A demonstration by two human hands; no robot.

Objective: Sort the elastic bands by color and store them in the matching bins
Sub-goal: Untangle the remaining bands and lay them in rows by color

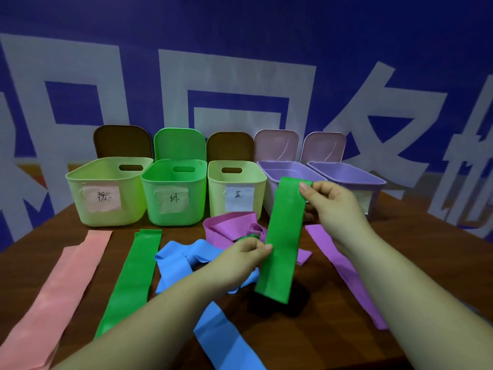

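A green elastic band hangs folded above the table. My right hand pinches its top end, and my left hand pinches its left edge halfway down. A second green band lies flat on the table at the left, beside a pink band. A blue band lies crumpled under my left arm. Purple bands lie in a heap and as a strip under my right arm. The green bin stands second from the left.
Five open bins line the back of the brown table: a pale yellow bin with a pink label, the green one, a pale yellow bin with a white label, and two purple bins. A blue wall rises behind.
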